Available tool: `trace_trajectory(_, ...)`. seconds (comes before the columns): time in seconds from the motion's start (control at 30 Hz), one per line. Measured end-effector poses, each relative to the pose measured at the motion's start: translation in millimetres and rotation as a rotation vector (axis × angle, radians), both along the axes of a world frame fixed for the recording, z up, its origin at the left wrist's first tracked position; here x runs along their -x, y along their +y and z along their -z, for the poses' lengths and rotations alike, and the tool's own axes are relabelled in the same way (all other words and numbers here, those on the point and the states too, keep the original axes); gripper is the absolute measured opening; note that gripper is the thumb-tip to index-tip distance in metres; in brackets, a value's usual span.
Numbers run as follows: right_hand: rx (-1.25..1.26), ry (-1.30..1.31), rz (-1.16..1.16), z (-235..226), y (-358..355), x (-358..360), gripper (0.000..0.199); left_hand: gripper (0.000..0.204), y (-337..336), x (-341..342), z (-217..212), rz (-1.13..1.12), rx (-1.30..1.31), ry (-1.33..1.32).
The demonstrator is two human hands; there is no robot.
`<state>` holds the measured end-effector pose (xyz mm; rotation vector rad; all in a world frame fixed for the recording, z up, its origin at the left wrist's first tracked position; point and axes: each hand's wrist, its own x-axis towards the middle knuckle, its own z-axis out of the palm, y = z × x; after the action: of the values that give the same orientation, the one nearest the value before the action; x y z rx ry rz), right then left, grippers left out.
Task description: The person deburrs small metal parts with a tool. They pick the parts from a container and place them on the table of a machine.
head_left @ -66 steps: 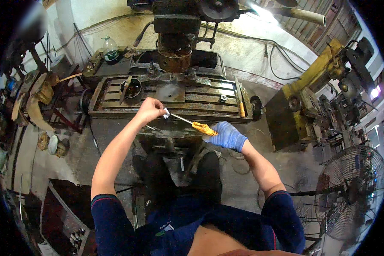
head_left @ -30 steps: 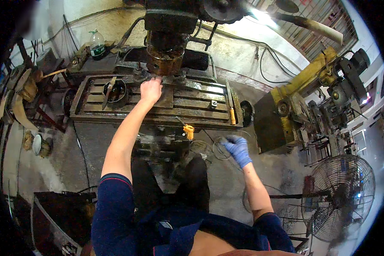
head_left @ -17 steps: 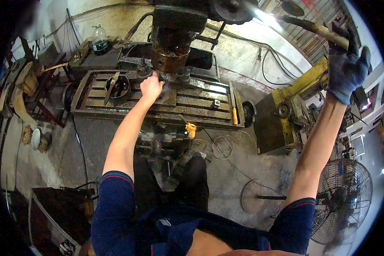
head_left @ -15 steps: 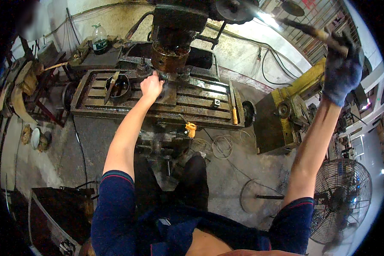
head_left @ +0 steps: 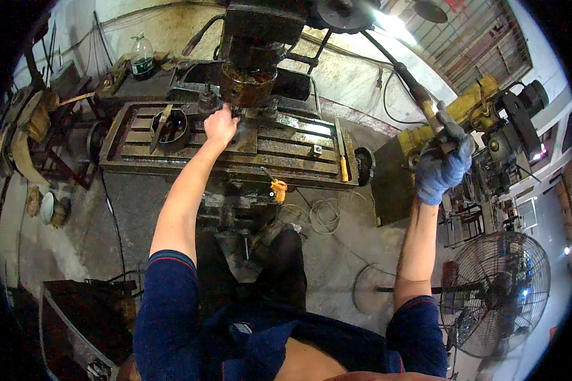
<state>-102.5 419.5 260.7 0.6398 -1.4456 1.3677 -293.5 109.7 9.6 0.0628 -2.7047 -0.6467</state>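
Note:
My right hand (head_left: pixel 446 159), in a blue-grey glove, is closed round the grip end of a long dark lever (head_left: pixel 394 66) that comes down from the machine head. Bare, my left hand (head_left: pixel 221 127) reaches under the round, brownish spindle (head_left: pixel 248 84). Its fingers are bent together at a small dark part; what they hold is hidden. Below both lies the slotted machine table (head_left: pixel 286 154), oily and strewn with chips. A dark pot (head_left: pixel 179 141) sits on it, left of my left hand, with a flat stick-like tool (head_left: pixel 161 129) leaning in it.
On the table's right lie a small metal block (head_left: pixel 316 150) and a yellow-handled tool (head_left: pixel 344 168). A yellow air gun (head_left: pixel 278 190) hangs at the front edge. A caged fan (head_left: pixel 496 295) stands right, a yellow-topped machine (head_left: pixel 400 152) behind my right hand, a bottle (head_left: pixel 142 58) back left.
My right hand has swung the lever down and to the left. My left hand stays under the spindle. The whole view has shifted slightly.

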Motion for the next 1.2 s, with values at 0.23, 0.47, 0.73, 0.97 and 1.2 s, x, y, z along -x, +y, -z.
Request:
trace_trajectory(0.23,-0.06,-0.141,0.173,-4.2,-1.7,-0.6,0.039,0.034,-1.0,-4.7,-0.7,0.008,0.002,0.034)
trace_trajectory(0.47,-0.128,0.025,0.045,17.0,11.4,11.9,0.036,0.033,-4.5,-6.5,-4.7,0.047,-0.001,0.058)
trace_trajectory(0.73,-0.117,0.066,0.078,29.4,9.4,11.2,0.034,0.016,-60.6,-75.1,-39.0,0.171,-0.095,0.19)
trace_trajectory(0.97,0.0,-0.029,-0.017,25.3,2.8,4.5,0.033,0.042,-145.2,-130.7,-50.1,-0.068,0.155,0.293)
trace_trajectory(1.2,-0.033,-0.031,-0.059,22.0,9.8,8.0,0.03,0.039,-176.1,-110.8,-17.9,-0.013,0.41,0.109)
